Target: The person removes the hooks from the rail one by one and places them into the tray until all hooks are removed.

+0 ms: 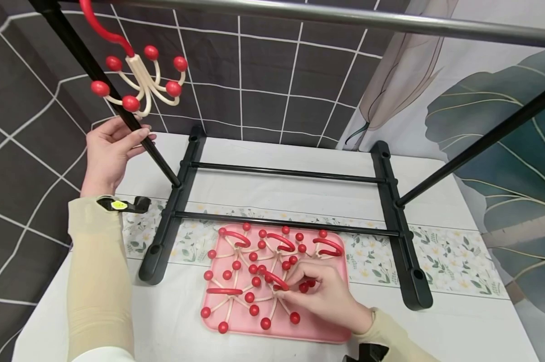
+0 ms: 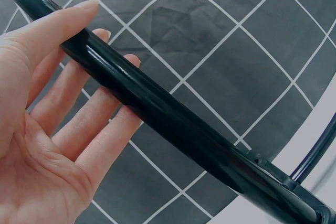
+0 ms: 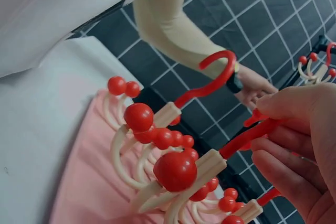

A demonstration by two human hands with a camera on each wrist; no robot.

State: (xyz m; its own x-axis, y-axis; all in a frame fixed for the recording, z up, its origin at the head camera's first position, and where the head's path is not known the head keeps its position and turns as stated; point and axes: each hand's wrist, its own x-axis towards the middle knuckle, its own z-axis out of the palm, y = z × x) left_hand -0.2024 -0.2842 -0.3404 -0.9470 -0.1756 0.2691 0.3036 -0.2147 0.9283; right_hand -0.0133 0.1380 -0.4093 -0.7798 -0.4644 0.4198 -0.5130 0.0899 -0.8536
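My left hand (image 1: 104, 158) holds the slanting black post (image 2: 157, 114) of a rack, thumb on one side and fingers behind it. Over on the pink tray (image 1: 315, 329), my right hand (image 1: 324, 294) pinches the red hook of a small multi-armed hanger (image 3: 210, 165). This hanger has a cream stem, curved cream arms and red ball tips. Several hangers of the same kind lie around it on the tray, their red hooks upward. Another such hanger (image 1: 143, 75) hangs from its red hook at the upper left, just above my left hand.
A silver rail (image 1: 299, 14) crosses the top of the rack. Below it, black feet (image 1: 163, 236) and two black crossbars (image 1: 281, 172) stand on a white table with a floral strip. Dark grid-patterned cloth (image 1: 267, 75) covers the back, and a leaf-patterned curtain (image 1: 489, 115) hangs at right.
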